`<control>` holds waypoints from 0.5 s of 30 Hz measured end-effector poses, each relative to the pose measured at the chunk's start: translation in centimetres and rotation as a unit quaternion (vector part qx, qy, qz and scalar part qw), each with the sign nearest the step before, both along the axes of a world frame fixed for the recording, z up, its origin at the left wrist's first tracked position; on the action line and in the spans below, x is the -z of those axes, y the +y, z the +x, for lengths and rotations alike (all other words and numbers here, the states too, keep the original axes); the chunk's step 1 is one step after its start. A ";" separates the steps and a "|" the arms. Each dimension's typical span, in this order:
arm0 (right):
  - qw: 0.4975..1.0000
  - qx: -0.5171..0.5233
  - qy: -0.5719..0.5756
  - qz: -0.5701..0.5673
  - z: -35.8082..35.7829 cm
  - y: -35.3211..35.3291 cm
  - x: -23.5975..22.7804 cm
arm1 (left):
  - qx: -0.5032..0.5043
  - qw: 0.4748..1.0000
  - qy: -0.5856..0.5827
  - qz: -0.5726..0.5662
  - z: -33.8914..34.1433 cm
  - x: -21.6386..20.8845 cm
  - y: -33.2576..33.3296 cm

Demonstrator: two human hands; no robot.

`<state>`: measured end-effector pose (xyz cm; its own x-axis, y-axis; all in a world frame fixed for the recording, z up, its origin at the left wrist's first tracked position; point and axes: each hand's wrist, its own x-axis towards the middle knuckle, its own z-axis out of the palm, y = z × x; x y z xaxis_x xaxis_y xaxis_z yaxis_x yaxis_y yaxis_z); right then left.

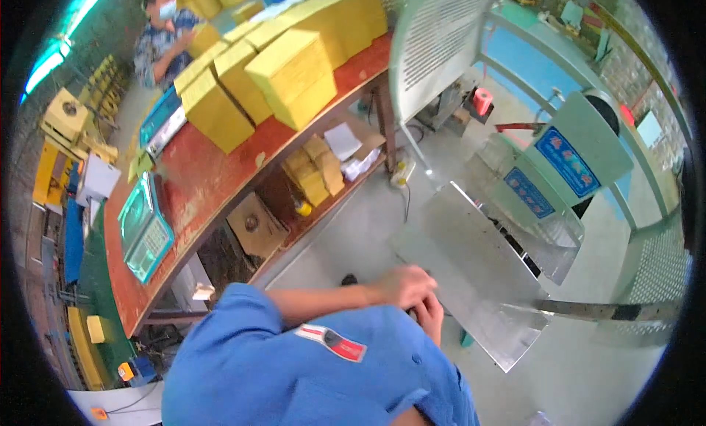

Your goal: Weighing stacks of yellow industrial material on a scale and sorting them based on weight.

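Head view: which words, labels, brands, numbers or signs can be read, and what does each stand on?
None can be read reliably:
Upper blue rectangular sign, with red and pale characters, on a pale green machine panel: too blurred.
Lower blue rectangular sign, on the machine: too small and blurred.
Red-and-white patch on the blue cloth shirt: too blurred.
Keypad on the teal scale: too small.

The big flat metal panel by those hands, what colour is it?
The flat metal panel is silvery grey; it shows best in the head view.
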<state>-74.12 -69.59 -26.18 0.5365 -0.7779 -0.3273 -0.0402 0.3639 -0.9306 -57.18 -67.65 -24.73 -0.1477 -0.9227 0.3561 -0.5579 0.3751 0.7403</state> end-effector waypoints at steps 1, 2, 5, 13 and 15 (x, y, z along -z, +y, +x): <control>0.998 -0.048 -0.002 -0.037 3.3 -0.6 0.3 | -0.066 0.998 -0.004 0.020 3.5 -0.8 1.4; 0.998 -0.052 -0.033 -0.026 7.0 -0.7 0.6 | -0.129 0.991 -0.012 0.042 7.1 -1.7 2.9; 0.986 -0.164 -0.019 0.016 17.1 -1.5 -0.7 | -0.261 0.964 -0.001 0.051 15.7 -5.5 6.9; 0.938 -0.344 0.014 -0.038 34.1 -6.4 0.4 | -0.456 0.889 0.037 0.009 25.1 -7.1 8.8; 0.937 -0.344 0.000 -0.060 37.6 -9.6 4.7 | -0.467 0.884 0.034 0.012 26.0 -6.3 8.4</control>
<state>-36.52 -79.20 -30.86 0.9246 -0.2788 -0.2595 -0.2264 0.1455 -0.9631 -31.16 -59.30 -18.38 0.7025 -0.6391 0.3130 -0.5698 -0.2417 0.7854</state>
